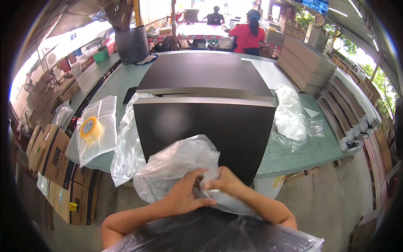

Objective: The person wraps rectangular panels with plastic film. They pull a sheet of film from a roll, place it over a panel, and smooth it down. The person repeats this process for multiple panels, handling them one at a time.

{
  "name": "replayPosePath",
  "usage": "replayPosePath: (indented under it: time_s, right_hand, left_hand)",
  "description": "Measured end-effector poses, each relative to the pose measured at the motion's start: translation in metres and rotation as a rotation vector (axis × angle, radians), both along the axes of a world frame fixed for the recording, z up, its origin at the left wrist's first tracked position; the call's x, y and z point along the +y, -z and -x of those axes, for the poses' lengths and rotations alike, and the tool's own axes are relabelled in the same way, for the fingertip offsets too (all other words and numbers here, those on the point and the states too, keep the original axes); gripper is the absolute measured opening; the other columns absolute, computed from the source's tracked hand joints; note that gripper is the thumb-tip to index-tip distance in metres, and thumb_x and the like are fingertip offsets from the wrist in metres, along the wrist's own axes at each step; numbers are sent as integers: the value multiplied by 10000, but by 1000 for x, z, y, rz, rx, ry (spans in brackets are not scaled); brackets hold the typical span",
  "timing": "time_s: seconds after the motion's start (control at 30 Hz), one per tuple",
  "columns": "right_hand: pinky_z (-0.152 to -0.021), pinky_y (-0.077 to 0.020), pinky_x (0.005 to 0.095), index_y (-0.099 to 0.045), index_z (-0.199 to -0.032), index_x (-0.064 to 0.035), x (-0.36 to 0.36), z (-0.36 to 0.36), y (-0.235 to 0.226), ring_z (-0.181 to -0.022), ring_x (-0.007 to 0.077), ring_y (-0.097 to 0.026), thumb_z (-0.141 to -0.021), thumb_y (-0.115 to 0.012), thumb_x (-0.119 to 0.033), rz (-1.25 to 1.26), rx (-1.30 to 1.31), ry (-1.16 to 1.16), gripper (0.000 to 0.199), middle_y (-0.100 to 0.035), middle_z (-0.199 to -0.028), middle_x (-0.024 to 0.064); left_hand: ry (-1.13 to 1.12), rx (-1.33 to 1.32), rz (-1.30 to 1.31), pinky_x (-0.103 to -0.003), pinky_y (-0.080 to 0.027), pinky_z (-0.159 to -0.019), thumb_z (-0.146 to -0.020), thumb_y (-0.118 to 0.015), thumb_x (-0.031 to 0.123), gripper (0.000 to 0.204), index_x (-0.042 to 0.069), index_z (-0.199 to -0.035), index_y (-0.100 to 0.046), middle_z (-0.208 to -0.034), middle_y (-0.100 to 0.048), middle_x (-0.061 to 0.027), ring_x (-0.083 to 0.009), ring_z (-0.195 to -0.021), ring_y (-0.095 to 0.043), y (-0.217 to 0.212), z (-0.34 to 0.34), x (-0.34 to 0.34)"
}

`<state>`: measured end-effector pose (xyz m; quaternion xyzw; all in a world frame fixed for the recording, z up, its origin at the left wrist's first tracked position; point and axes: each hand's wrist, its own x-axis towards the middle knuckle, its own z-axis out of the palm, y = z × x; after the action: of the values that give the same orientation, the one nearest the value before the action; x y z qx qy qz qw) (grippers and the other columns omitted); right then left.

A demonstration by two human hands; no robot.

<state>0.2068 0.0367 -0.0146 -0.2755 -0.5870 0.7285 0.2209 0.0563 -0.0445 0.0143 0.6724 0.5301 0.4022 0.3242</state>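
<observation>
A crumpled clear plastic bag [178, 157] is bunched up in front of me. My right hand [226, 183] is closed on it, thumb pressed against the gathered film. Curled around the same film is my left hand [187, 192], with a gap showing between its thumb and fingers. Just behind the bag, a thick block of black sheets [210, 122] stands tilted at the table's near edge, its pale edges on top. Beyond it lies a larger black stack [205, 73]. Plastic-covered dark material [201, 237] is close to my body, below my forearms.
On the green table [310, 159], a yellow tape roll [91, 129] rests on flat plastic bags [98, 147] at left. More crumpled plastic [289, 115] lies right, near grey board stacks [306, 63]. Cartons [58, 155] stand lower left. A person in red [247, 38] works farther back.
</observation>
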Motion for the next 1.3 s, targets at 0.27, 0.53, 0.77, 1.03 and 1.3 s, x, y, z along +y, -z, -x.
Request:
replayPosePath:
  time_s: [0.27,0.53,0.77,1.03,1.3]
  right_hand:
    - [-560,-430,210,-578,-908,16,22,-38,3,-630,60,-528,-797,-580,-238,164,125,193,277,-588,-736,19]
    - [-673,-465,277,-542,-895,-20,25,-33,8,-725,142,-565,-837,-492,-196,454,512,275,192,-581,-813,57]
    - [-750,-464,323,-533,-923,-1,58,-143,22,-787,188,-571,-811,-508,-115,346,590,665,162,-580,-864,91]
    - [-635,-464,248,-572,-849,9,14,-40,-1,-707,126,-569,-722,-637,-114,292,268,-22,188,-590,-776,62]
    - [-530,-405,217,-568,-791,-45,-14,-7,1,-575,93,-488,-753,-627,-301,546,191,-55,265,-532,-673,0]
  left_hand:
    - [-6,-208,432,-277,-438,-590,-706,-644,149,464,47,-1119,-458,-765,-563,-77,-160,-688,-546,-1,32,22]
    - [58,-49,69,-309,-447,-680,-595,-467,-60,356,51,-897,-619,-833,-541,-114,-234,-771,-539,48,59,34]
    - [-1257,69,408,-317,-462,-653,-704,-528,97,232,-63,-863,-585,-846,-603,-152,-234,-724,-575,247,353,-224]
    - [-807,250,-135,-291,-402,-673,-666,-561,50,258,11,-900,-461,-813,-480,-89,-187,-751,-481,27,150,-49]
    - [267,187,-3,-309,-389,-497,-797,-545,322,320,32,-665,-531,-556,-510,-81,-187,-523,-521,-3,17,15]
